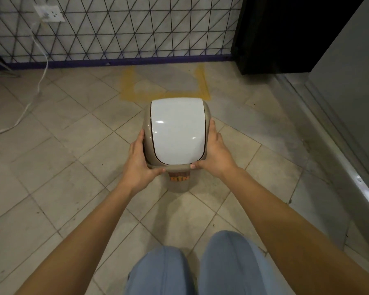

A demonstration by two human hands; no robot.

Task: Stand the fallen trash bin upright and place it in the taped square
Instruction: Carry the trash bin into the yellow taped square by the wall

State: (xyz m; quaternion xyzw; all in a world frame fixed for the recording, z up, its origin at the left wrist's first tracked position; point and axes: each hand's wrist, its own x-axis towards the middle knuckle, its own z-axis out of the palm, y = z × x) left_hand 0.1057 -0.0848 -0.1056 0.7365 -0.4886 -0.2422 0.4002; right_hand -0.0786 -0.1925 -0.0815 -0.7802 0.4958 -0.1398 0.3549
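Observation:
The trash bin (177,133) stands upright, seen from above: a beige body with a white swing lid and an orange label low on its near side. My left hand (137,159) grips the lid rim on the left, and my right hand (214,153) grips it on the right, thumbs along the near edge. The yellow taped square (202,85) lies on the floor just beyond the bin, against the wall. The bin covers part of the square's near edge. Whether the bin rests on the floor or is lifted, I cannot tell.
A patterned wall (126,28) with a purple base runs behind the square. A white cable (37,86) trails from a wall socket (49,13) across the left floor. A dark cabinet (285,33) and a grey metal ledge (339,145) bound the right. My knees (192,269) are below.

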